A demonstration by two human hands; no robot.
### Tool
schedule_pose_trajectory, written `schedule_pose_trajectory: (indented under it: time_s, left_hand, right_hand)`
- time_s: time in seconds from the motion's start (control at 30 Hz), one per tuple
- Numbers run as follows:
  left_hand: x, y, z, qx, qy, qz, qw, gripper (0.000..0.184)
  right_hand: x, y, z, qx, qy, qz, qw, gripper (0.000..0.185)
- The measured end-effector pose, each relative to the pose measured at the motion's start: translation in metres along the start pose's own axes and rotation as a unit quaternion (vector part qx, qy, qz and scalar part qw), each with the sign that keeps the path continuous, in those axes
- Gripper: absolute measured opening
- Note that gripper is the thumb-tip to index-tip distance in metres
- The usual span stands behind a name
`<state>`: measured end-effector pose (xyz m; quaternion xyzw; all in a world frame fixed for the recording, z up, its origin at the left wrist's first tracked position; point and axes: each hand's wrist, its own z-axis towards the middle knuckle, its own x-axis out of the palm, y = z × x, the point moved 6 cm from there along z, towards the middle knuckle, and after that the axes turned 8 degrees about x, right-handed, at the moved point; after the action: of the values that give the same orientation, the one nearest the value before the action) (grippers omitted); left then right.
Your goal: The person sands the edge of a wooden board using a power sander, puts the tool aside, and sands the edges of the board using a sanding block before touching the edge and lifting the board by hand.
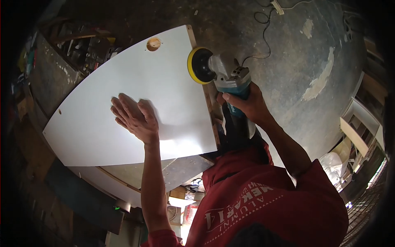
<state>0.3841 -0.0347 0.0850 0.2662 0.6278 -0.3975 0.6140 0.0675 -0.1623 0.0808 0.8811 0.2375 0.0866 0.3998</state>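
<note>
My left hand point(138, 117) lies palm down on a white board point(103, 86), its fingers stretched out. My right hand point(251, 103) is wrapped round the teal body of an angle grinder point(232, 80). A round disc pad point(201, 66), black with a yellow rim, is fitted to the grinder's head. The pad is tilted on edge at the board's right edge; whether it touches the edge I cannot tell. One side of the board is curved, and a round hole point(153, 44) with bare wood inside shows near its top.
A black power cord point(265, 41) runs from the grinder across the concrete floor point(288, 78) to a pale connector point(277, 7). Tools and clutter point(92, 51) fill a box at the upper left. Wooden panels point(354, 136) stand at the far right.
</note>
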Motion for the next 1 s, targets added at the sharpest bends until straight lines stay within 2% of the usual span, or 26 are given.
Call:
schedule_pose_trajectory:
  time_s: [0.1, 0.17, 0.4, 0.47, 0.53, 0.63, 0.67, 0.7, 0.8, 1.0]
  left_hand:
    - [-0.002, -0.002, 0.000, 0.004, -0.007, -0.008, 1.000, 0.076]
    - [0.000, -0.002, -0.002, 0.011, -0.012, -0.001, 1.000, 0.076]
    - [0.000, 0.003, -0.004, 0.083, -0.089, 0.027, 0.992, 0.071]
    - [-0.001, 0.005, -0.008, 0.102, -0.104, 0.031, 0.989, 0.069]
    - [-0.001, -0.002, -0.012, 0.164, -0.081, -0.078, 0.980, 0.067]
    - [0.022, -0.071, -0.079, 0.365, 0.070, -0.134, 0.919, 0.083]
    - [0.008, -0.113, -0.109, 0.367, 0.114, -0.049, 0.922, 0.088]
    - [0.001, -0.135, -0.123, 0.354, 0.110, -0.073, 0.926, 0.091]
    - [0.014, -0.142, -0.118, 0.321, 0.069, -0.087, 0.940, 0.081]
    - [0.031, -0.156, -0.043, 0.312, 0.024, -0.076, 0.947, 0.072]
  right_hand:
    - [0.001, -0.019, -0.021, -0.007, -0.015, 0.050, 0.999, 0.052]
    - [0.000, -0.029, -0.039, 0.021, -0.021, 0.004, 1.000, 0.055]
    - [-0.007, -0.099, -0.110, 0.058, -0.044, 0.030, 0.997, 0.055]
    - [-0.013, -0.119, -0.127, 0.070, -0.073, 0.098, 0.990, 0.055]
    - [-0.022, -0.123, -0.144, 0.052, -0.094, 0.111, 0.988, 0.054]
    - [-0.043, -0.117, -0.171, 0.049, -0.133, 0.154, 0.978, 0.047]
    - [-0.050, -0.117, -0.179, 0.063, -0.144, 0.178, 0.971, 0.042]
    - [-0.054, -0.117, -0.185, 0.065, -0.142, 0.200, 0.967, 0.041]
    - [-0.069, -0.129, -0.204, 0.057, -0.170, 0.303, 0.936, 0.039]
    - [-0.118, -0.170, -0.210, 0.059, -0.267, 0.286, 0.918, 0.041]
